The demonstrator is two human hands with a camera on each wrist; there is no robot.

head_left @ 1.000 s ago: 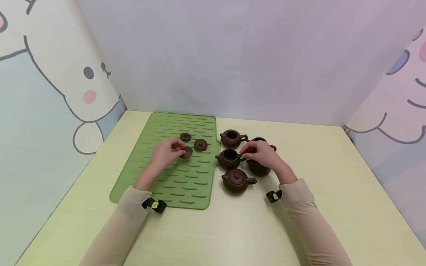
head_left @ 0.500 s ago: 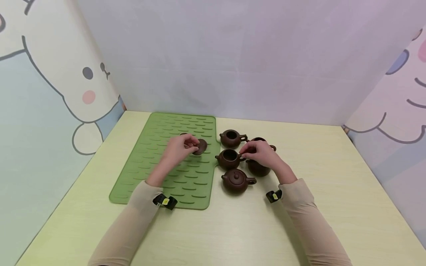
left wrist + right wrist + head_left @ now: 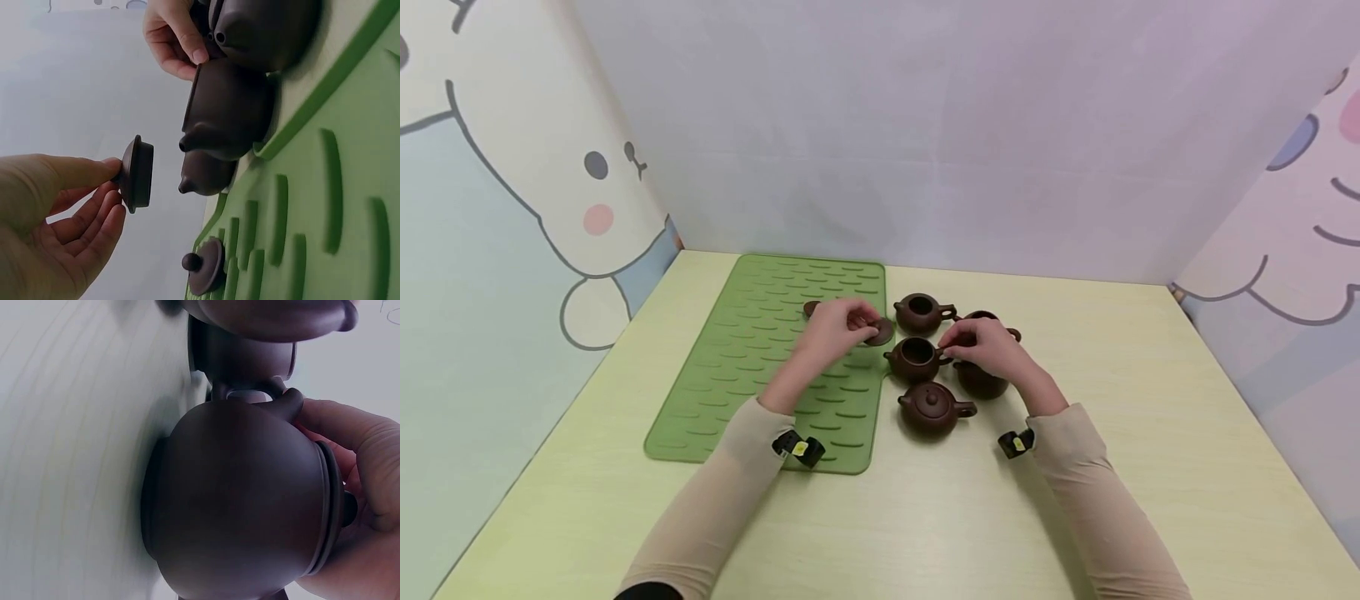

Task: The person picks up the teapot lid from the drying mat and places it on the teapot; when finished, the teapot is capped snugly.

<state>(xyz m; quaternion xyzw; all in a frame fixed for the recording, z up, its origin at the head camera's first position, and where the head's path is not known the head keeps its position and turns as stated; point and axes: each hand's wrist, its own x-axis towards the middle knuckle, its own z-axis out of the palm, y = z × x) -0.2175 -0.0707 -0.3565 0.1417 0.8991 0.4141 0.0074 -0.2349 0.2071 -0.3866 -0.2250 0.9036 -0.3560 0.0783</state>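
Left hand (image 3: 833, 332) pinches a dark lid (image 3: 882, 332) by its knob, raised over the right edge of the green mat (image 3: 707, 375). Just to the right of the mat, the right hand (image 3: 988, 346) pinches an open teapot (image 3: 915, 358) at its handle. Beside the mat, a lidded teapot (image 3: 929, 410) stands nearer the person and a second open teapot (image 3: 918, 317) farther back. Another lid (image 3: 812, 309) rests on the mat.
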